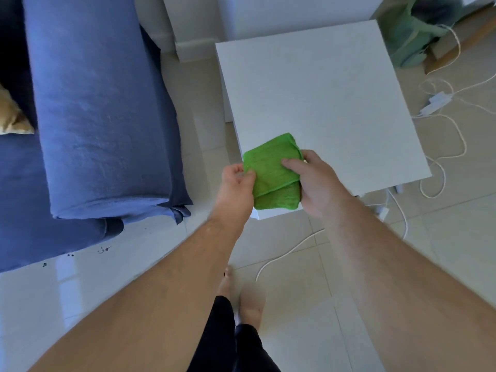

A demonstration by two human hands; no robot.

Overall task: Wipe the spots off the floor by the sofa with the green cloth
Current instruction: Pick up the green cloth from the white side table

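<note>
A folded green cloth [272,171] is held over the near left corner of a white side table [322,103]. My left hand [236,183] pinches the cloth's left edge. My right hand [314,181] grips its right side, thumb on top. The blue sofa [102,116] fills the left of the view. Small dark spots [103,249] dot the pale tiled floor along the sofa's front edge, with more spots [44,264] further left.
White cables [284,253] trail across the floor under and right of the table, with a white adapter [436,99]. A green bag [410,36] stands at the back right. My bare feet [251,304] are on the tiles below. A tan cushion [10,116] lies on the sofa.
</note>
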